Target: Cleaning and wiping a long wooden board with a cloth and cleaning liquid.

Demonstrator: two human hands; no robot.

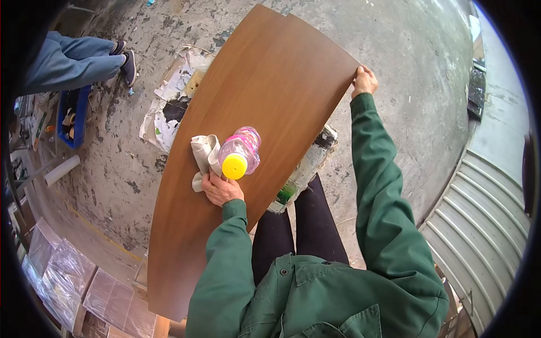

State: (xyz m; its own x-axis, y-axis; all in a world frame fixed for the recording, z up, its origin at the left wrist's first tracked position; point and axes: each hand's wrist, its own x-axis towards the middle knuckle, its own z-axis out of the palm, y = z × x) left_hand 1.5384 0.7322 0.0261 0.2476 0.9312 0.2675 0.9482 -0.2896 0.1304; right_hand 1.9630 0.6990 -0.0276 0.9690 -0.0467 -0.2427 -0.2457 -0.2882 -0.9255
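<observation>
A long brown wood-grain panel [270,73] with one curved edge lies across the middle of the view. My left hand [224,190] is closed on a bunched off-white cloth [204,150] that rests on the panel. Right beside that hand stands a clear plastic bottle [243,147] with a yellow cap and a pink label; the fingers are close to its cap, partly hidden by it. At the panel's far right corner my right hand [365,80] grips the edge, with its arm stretched out.
Under the panel, worn supports [172,107] covered in torn, stained wrapping show on both sides. Another person's legs [84,62] are at the far left, by a blue crate [73,118]. Plastic-wrapped boards [67,265] are stacked at lower left; a ribbed metal shutter [479,225] is on the right.
</observation>
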